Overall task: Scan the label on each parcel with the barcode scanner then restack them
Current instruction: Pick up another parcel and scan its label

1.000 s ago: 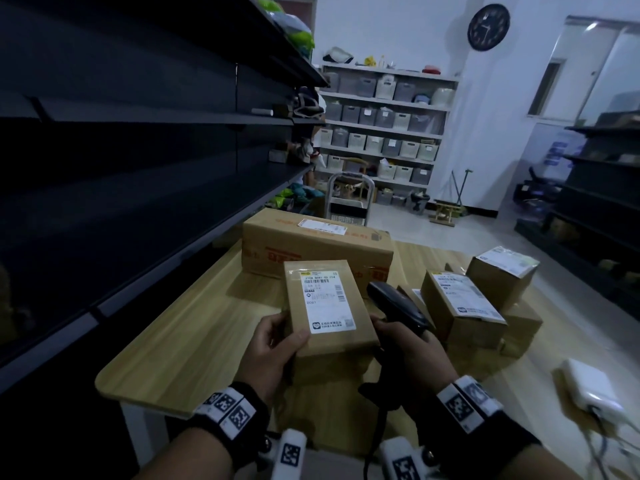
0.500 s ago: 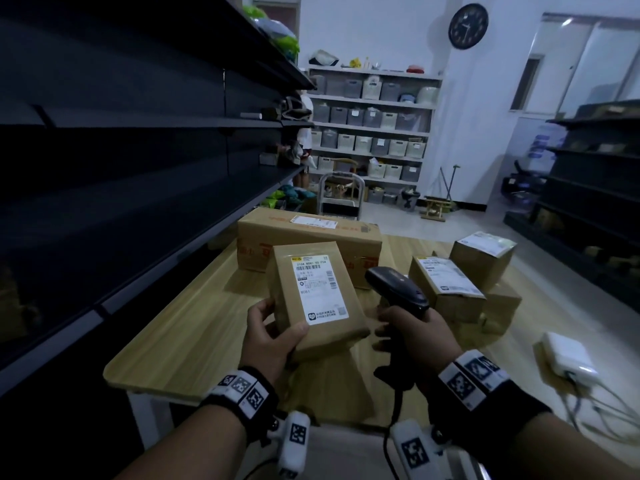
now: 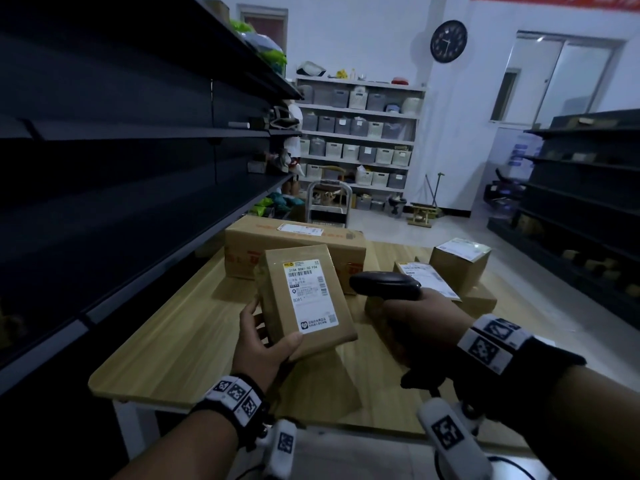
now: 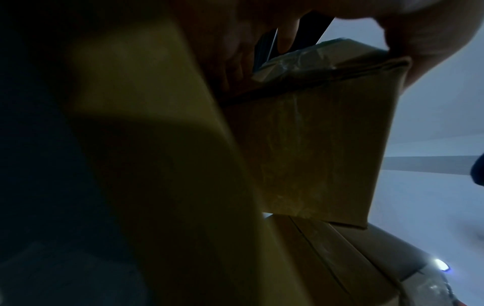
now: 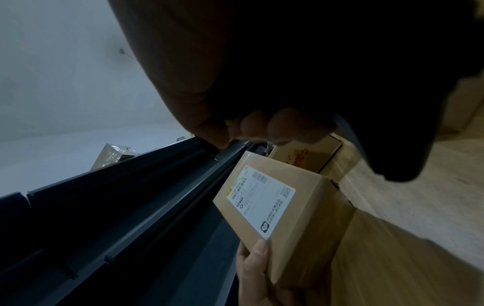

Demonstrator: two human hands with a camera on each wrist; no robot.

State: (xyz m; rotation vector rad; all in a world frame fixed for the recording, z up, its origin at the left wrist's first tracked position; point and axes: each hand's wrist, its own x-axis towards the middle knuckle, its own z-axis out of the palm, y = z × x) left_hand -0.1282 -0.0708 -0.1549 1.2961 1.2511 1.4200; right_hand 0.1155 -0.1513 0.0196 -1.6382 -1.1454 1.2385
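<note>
My left hand [image 3: 266, 337] grips a small brown parcel [image 3: 304, 299] by its near left corner, lifted off the wooden table [image 3: 166, 344] and tilted, its white label [image 3: 311, 294] facing up. The same parcel [image 5: 293, 209] with its label shows in the right wrist view, and its underside [image 4: 314, 145] in the left wrist view. My right hand [image 3: 426, 327] holds the black barcode scanner [image 3: 384, 285] by its handle, the head just right of the parcel and pointing left towards it.
A long brown box [image 3: 294, 247] with a label lies behind the held parcel. Several smaller labelled parcels [image 3: 460, 261] sit at the table's right. Dark shelving [image 3: 121, 168] runs along the left edge; more shelving [image 3: 581, 188] stands on the right.
The left hand has lifted the parcel and swung it a little left. The scanner has risen and turned so that its head points at the parcel.
</note>
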